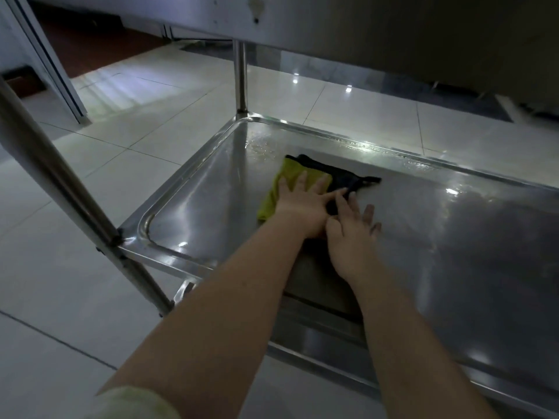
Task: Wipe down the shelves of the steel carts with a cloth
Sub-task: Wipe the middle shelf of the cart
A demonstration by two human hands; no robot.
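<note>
- My left arm is wearing a pale sleeve [136,400] that is running off the bottom edge, so I am not able to say more about it.
- I am reaching both bare forearms over the near rim of the cart's lower shelf [453,237].
- Under my wrists a dark rectangular patch is showing on the steel. I am not able to tell whether it is a reflection or something lying there.
- My right hand [352,240] is lying open with its fingers spread. The forefinger is touching the dark part of the cloth and the other fingers are resting on bare steel.
- My left hand [302,207] is pressing flat, fingers straight, on the yellow-green part of the cloth [290,176], which is lying on the shelf towards its far left corner.
- To be doing this pass well, I judge I should be pressing evenly through the flat palm, sweeping in overlapping strokes and working the cloth right into the rounded corner and along the raised lip.
- Wet streaks [260,146] are glistening just beyond the cloth, and I judge they are needing the wipe next.
- A post [241,77] is rising from that corner to the upper shelf [363,22], whose top face is hidden from me.
- The lower shelf's right end is running out of view, so I am not able to tell how much is left.
</note>
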